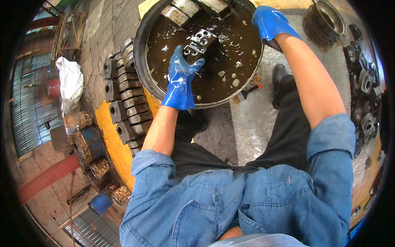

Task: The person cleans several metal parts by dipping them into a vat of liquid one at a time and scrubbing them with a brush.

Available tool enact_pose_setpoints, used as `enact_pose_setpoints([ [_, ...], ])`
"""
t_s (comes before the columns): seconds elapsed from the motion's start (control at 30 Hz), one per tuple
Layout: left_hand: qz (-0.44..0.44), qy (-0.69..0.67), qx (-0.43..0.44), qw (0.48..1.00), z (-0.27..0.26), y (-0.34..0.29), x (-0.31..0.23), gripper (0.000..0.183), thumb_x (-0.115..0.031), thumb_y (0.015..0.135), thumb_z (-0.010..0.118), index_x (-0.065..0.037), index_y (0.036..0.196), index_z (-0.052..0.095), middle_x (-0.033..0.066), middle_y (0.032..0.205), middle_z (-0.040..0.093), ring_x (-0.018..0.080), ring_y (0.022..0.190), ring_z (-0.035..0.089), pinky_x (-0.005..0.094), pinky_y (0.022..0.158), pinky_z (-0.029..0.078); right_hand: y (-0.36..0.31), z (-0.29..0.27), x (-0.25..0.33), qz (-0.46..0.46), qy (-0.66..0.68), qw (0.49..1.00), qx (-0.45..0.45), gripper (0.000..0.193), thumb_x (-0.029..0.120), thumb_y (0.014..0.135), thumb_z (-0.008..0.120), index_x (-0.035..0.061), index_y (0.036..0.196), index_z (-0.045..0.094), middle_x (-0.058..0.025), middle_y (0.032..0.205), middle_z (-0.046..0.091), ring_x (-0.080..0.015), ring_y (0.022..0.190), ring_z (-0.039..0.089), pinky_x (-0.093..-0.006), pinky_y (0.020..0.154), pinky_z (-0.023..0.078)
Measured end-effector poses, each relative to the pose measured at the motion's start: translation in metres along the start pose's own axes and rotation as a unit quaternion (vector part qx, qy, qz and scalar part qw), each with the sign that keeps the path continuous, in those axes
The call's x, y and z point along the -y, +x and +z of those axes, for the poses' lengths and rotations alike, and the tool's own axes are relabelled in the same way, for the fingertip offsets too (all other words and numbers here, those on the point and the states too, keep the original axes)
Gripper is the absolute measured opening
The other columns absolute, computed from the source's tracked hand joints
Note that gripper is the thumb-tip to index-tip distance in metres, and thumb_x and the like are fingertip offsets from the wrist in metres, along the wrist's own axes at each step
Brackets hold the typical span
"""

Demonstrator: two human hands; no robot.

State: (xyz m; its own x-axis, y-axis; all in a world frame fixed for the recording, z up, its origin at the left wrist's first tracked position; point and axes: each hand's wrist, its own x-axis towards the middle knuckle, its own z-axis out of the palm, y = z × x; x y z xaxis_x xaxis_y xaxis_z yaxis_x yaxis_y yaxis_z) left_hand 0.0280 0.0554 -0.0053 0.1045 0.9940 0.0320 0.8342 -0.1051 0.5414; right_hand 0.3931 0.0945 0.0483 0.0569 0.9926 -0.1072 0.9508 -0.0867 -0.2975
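A wide round basin [141, 49] of dark, oily liquid stands in front of me. My left hand [181, 76], in a blue rubber glove, reaches over its near left part. Its thumb and fingers are round the near end of a dark metal block [201, 42] with several round holes in its wet, shiny top face. The block's lower part is dark against the liquid. My right hand [271, 22], gloved in blue too, is at the basin's right rim, and its fingers are mostly hidden. Pale metal blocks [176, 15] sit at the basin's far side.
A row of metal blocks [133, 92] with holes lines the floor left of the basin. A brush-like tool [247, 94] with a red tip lies by the near right rim. Far right stand a round metal container [323, 24] and many dark metal parts [365, 82]. A white sack [70, 82] is left.
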Motion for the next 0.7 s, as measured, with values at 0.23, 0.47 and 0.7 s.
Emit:
enact_pose_setpoints([
  [0.23, -0.011, 0.015, -0.017, 1.0, 0.004, -0.006, -0.005, 0.102, -0.045, 0.069, 0.094, 0.003, 0.148, 0.051, 0.0269, 0.14, 0.062, 0.0404, 0.13, 0.062, 0.0447, 0.111, 0.049, 0.009, 0.023, -0.013, -0.027, 0.046, 0.999, 0.002, 0.035, 0.033, 0.089, 0.073, 0.0033, 0.109, 0.077, -0.0281, 0.115, 0.071, -0.0453, 0.11, 0.069, -0.0501, 0.093, 0.056],
  [0.47, 0.008, 0.026, -0.025, 0.999, 0.003, -0.007, -0.01, 0.103, -0.041, 0.07, 0.094, -0.002, 0.153, 0.046, 0.0236, 0.143, 0.06, 0.0386, 0.131, 0.06, 0.0441, 0.112, 0.049, 0.029, -0.001, 0.0, 0.083, 0.091, 0.991, 0.05, 0.066, 0.056, 0.086, 0.073, -0.0017, 0.117, 0.074, -0.0296, 0.122, 0.07, -0.0442, 0.119, 0.066, -0.0504, 0.1, 0.052],
  [0.7, -0.001, -0.015, -0.026, 1.0, 0.007, -0.014, -0.004, 0.102, -0.038, 0.071, 0.093, -0.003, 0.153, 0.046, 0.0226, 0.142, 0.061, 0.038, 0.129, 0.061, 0.0442, 0.111, 0.049, 0.033, -0.014, 0.045, 0.066, -0.002, 0.984, -0.167, 0.05, 0.046, 0.098, 0.061, 0.0107, 0.133, 0.065, -0.0199, 0.133, 0.069, -0.0386, 0.121, 0.068, -0.0489, 0.103, 0.053],
])
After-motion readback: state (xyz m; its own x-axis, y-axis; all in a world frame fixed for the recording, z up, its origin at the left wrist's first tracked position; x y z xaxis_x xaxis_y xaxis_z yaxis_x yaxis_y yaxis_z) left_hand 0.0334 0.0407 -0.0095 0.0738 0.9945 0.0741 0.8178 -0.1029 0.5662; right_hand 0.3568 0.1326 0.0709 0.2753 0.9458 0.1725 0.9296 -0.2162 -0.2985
